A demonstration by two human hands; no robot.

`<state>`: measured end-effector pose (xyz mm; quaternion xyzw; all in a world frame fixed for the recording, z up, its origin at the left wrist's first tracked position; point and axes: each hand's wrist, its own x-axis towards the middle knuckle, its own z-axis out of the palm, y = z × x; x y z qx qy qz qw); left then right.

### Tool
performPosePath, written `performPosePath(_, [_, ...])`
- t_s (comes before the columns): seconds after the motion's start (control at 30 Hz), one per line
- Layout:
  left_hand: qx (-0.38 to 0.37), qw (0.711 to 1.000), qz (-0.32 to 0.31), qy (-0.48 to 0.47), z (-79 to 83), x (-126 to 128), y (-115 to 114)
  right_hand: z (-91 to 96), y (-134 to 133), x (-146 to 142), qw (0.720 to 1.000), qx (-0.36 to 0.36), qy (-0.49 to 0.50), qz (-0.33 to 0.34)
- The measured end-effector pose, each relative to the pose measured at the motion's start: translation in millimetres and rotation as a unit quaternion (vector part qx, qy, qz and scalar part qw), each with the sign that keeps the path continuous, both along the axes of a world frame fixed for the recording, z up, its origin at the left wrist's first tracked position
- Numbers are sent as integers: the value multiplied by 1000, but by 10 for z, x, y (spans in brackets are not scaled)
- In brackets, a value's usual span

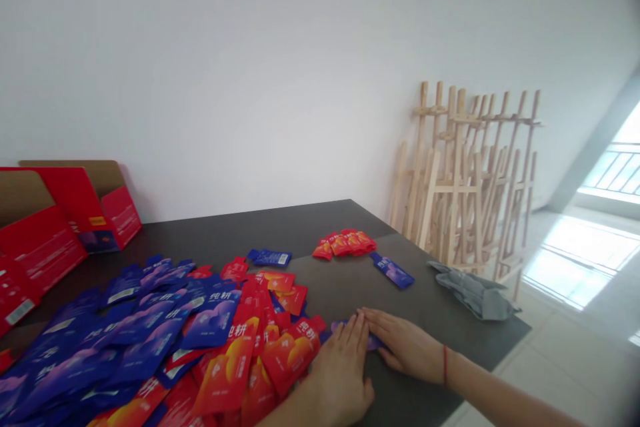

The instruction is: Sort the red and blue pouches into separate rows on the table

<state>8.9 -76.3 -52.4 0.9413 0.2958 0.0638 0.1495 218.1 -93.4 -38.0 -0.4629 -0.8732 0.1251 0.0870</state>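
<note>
A blue and purple pouch lies on the dark table near its front, mostly hidden beneath my hands. Across its left part, my left hand rests flat with its fingers stretched out and close together. My right hand, with a red string at the wrist, lies over the right part, fingers extended and thumb apart. The fingertips of both hands meet over the pouch. Just left of my left hand is a heap of red pouches. Beyond my hands a single blue pouch lies flat, near a row of overlapping red pouches.
A large heap of blue pouches covers the table's left side. Another blue pouch lies behind it. Open red cartons stand at the far left. A crumpled grey bag sits by the right edge. Wooden easels lean against the wall.
</note>
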Motion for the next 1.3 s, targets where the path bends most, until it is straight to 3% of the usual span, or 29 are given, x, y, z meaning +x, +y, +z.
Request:
performPosePath(0.13, [-10, 1000, 6, 22, 67, 57, -10, 98, 65, 26, 1000, 1, -15, 24])
performPosePath(0.27, [16, 996, 72, 44, 216, 105, 103, 206, 106, 53, 999, 4, -5, 51])
performPosePath(0.4, [17, 995, 97, 23, 354, 84, 186, 127, 105, 65, 998, 38, 39, 21])
performPosePath(0.47, [33, 992, 119, 27, 385, 71, 198, 47, 130, 139, 996, 77, 35, -19])
performPosePath(0.57, [72, 986, 149, 32, 380, 76, 197, -32, 252, 341, 976, 151, -67, -140])
performPosePath(0.7, [83, 988, 132, 10, 315, 109, 171, -64, 526, 523, 942, 186, -133, -246])
performPosePath(0.83, [76, 990, 116, 20, 249, 117, 156, -146, 716, 444, 930, 182, -160, -277])
performPosePath(1.0, [68, 991, 111, 18, 188, 126, 179, -240, 745, 377, 926, 172, -168, -291])
performPosePath(1.2, [39, 994, 101, 4, 156, 142, 176, -314, 814, 467, 923, 60, -139, -353])
performPosePath(1.3, [34, 994, 102, 7, 183, 124, 173, -355, 815, 488, 923, 50, -141, -355])
